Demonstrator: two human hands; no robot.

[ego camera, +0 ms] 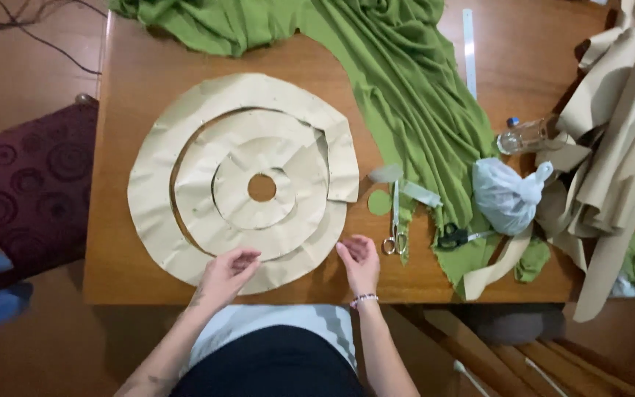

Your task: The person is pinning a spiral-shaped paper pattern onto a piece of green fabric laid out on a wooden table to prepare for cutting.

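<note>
While paper rings (185, 242) lie stacked (edges overlapping), both hands (225, 272) touch them.

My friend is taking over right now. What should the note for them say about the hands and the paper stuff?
Left hand: open, fingertips on the near edge of the paper rings.
Right hand: open, empty, at the rings' near right edge.
Rings lie flat and nested on the table, small hole in the middle.
Scissors lie right of the hands, by a small green circle and the green cloth.
Done: rings cut and laid out.
Left: nothing shows the cloth cut to their shape.
</note>
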